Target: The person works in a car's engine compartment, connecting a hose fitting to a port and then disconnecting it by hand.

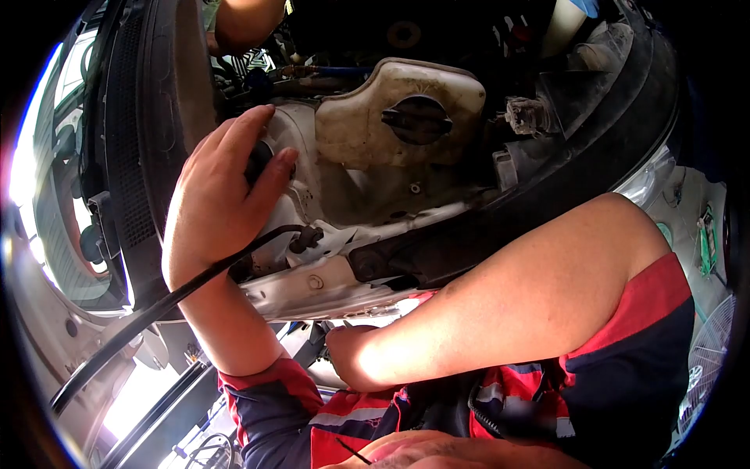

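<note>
My left hand (223, 184) lies at the left of the engine bay, back up, thumb apart from the stretched fingers. It rests over a dark round part (259, 160) in the pale metal body panel (295, 129); the hand partly hides that part. To its right stands a stained off-white fluid tank (355, 117) with a black cap (416, 119). A thin black rod or hose (183, 289) crosses in front of my left wrist to a bracket (306, 238). My right hand (353, 358) is closed near my chest, below the car's edge; whatever it grips is too dark to make out.
Another person's arm (248, 22) reaches in at the top. A black trim edge (500, 227) curves along the right, near a dirty connector (525, 116). The windscreen side (66, 180) is at the left. A fan (707, 367) stands at the far right.
</note>
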### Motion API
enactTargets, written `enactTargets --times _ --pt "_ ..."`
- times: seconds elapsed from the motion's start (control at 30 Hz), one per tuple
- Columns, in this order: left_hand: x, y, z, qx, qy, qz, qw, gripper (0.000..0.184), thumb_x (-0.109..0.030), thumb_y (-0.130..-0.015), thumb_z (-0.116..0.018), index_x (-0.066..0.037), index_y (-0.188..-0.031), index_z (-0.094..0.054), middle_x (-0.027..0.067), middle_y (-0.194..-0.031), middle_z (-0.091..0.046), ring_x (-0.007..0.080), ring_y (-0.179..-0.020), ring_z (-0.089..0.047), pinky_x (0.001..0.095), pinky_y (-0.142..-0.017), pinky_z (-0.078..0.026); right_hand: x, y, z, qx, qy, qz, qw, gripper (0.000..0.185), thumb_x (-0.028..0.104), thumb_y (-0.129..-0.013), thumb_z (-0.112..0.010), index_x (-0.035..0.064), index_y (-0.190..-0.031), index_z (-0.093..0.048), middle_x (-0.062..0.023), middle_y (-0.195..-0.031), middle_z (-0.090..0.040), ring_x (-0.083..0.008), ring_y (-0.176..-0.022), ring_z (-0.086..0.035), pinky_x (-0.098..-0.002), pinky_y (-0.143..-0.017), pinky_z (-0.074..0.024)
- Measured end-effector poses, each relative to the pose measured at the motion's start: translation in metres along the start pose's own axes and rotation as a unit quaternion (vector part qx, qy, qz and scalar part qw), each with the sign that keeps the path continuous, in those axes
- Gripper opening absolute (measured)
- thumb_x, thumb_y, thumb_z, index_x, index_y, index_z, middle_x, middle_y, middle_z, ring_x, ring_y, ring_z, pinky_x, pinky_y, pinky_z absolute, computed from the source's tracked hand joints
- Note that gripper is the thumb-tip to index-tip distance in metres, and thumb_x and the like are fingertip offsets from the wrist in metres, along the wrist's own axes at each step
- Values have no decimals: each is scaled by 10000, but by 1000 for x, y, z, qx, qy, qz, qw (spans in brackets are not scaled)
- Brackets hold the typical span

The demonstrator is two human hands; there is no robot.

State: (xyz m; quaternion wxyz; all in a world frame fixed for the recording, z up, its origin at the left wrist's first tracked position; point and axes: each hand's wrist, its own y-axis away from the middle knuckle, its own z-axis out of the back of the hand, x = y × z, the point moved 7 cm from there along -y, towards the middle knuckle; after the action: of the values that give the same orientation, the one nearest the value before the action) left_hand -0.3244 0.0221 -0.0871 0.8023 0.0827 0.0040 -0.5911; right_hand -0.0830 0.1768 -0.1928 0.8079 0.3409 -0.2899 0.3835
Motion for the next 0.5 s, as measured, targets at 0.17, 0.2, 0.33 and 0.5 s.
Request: enactTargets --times 0.17,0.2,0.33,0.5 --pt "-1 0 0 5 -5 3 1000 415 -225 -896 -695 -17 -1244 -609 181 -1088 -675 376 -998 -648 422 -861 -515 -15 1 -6 -30 -236 -81 968 481 211 -819 -780 -44 -1202 -639 -117 -1087 -722 -210 -1039 -690 -315 -879 -545" --pt "-1 -1 0 6 -6 5 1000 414 -226 -896 -694 -16 -1243 -610 181 -1088 -675 376 -997 -649 422 -861 -516 -14 3 -4 -41 -197 -70 977 496 198 -807 -790 -56 -1202 -628 -128 -1084 -722 -217 -1029 -695 -319 -867 -551" --pt "0 0 0 3 -8 7 1000 414 -228 -898 -693 -13 -1243 -613 184 -1093 -676 377 -996 -651 422 -860 -517 -23 16 0 -70 -317 -110 939 552 152 -777 -808 -109 -1207 -580 -186 -1115 -711 -262 -1028 -707 -341 -855 -563" --pt "0 0 0 2 -9 4 1000 416 -229 -899 -691 -12 -1246 -612 191 -1103 -675 380 -1003 -652 422 -863 -519 -11 18 8 -36 -167 -19 985 570 114 -770 -799 -131 -1223 -554 -234 -1146 -695 -297 -1059 -702 -368 -863 -566"
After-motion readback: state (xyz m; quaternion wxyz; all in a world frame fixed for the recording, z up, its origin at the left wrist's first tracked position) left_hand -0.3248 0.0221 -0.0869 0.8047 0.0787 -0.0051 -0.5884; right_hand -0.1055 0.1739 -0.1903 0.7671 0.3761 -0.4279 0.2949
